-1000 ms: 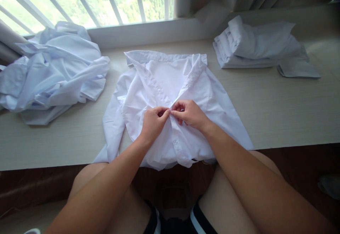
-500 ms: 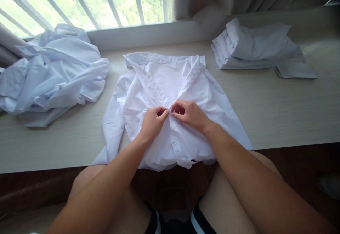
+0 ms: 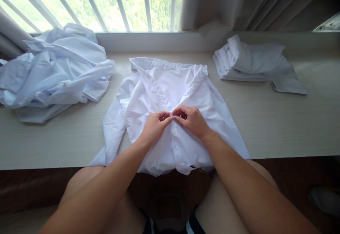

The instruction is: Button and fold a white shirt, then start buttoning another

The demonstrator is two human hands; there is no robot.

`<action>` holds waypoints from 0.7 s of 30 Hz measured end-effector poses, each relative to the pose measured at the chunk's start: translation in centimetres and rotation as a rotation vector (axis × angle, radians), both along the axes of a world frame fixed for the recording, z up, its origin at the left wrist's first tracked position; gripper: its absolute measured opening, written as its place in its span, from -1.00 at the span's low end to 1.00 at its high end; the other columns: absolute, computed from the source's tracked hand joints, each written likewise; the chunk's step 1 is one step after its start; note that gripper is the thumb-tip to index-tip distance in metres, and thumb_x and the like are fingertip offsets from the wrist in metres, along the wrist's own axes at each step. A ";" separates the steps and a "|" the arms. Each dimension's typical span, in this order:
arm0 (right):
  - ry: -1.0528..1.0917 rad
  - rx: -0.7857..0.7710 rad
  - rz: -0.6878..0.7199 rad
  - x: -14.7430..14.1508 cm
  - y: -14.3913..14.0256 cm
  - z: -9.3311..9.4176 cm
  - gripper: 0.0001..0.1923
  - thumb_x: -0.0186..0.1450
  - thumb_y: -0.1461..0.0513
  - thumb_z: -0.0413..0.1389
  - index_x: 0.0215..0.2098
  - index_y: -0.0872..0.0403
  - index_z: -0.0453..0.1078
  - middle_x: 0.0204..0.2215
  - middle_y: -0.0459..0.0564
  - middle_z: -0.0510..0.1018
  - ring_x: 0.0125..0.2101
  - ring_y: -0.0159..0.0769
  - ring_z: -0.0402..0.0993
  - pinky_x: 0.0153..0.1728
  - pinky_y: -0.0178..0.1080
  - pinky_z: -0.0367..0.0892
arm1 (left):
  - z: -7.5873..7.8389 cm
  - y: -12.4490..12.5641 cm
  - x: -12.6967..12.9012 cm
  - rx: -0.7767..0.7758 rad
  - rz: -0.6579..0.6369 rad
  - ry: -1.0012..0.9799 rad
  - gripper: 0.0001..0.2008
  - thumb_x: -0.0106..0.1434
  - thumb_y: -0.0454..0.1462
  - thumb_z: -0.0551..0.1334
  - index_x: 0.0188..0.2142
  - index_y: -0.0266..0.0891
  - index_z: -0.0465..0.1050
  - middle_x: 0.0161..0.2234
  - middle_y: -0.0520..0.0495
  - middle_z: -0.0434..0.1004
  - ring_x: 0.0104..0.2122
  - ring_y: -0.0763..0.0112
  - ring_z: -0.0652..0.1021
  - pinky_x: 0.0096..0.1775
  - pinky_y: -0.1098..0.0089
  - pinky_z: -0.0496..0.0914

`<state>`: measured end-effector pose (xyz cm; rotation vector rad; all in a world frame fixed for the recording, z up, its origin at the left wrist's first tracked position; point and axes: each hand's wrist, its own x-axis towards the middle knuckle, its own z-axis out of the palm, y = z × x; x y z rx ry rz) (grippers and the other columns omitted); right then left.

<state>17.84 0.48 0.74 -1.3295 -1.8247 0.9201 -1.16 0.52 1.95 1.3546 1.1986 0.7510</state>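
Note:
A white collared shirt [image 3: 191, 143] lies front up before me, its collar toward the window and its hem over the ledge's near edge. The upper front is spread in a V, while the lower front is joined, with a button [image 3: 174, 148] showing on the placket. My left hand [image 3: 157, 123] pinches the placket edge at the bottom of the V. Meeting it there, my right hand [image 3: 191, 120] is closed on the other side of the placket, thumb and fingertips together. The button or buttonhole between the fingertips is mostly hidden.
Several rumpled white shirts [image 3: 61, 67] are heaped on the left of the pale ledge [image 3: 278, 127]. A stack of folded white clothes [image 3: 247, 60] stands at the right back. Behind are a barred window [image 3: 119, 4] and a grey curtain [image 3: 212, 4].
The fingertips of both hands have come closer together at the placket and now touch. The view has shifted slightly; the shirt lies as before.

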 end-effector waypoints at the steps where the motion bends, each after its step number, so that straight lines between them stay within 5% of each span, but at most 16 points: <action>1: -0.003 0.002 -0.005 0.0 0.0 0.0 -0.87 0.35 0.17 0.25 -0.19 0.05 0.54 -0.36 -0.09 0.61 -0.38 -0.36 0.47 -0.27 -0.32 0.33 | -0.1 0.0 0.0 0.008 0.001 -0.004 -0.77 0.26 -0.16 0.31 -0.20 -0.21 0.69 -0.25 -0.09 0.70 -0.27 0.31 0.60 -0.26 0.41 0.42; 21: 0.023 -0.143 0.050 0.8 0.2 0.7 -0.81 0.34 0.13 0.20 -0.21 0.07 0.55 -0.31 -0.02 0.63 -0.34 -0.31 0.51 -0.29 -0.29 0.41 | -1.7 -0.2 0.5 0.173 0.040 0.095 -0.84 0.20 -0.29 0.25 -0.30 -0.20 0.64 -0.37 -0.01 0.65 -0.35 0.36 0.57 -0.28 0.40 0.39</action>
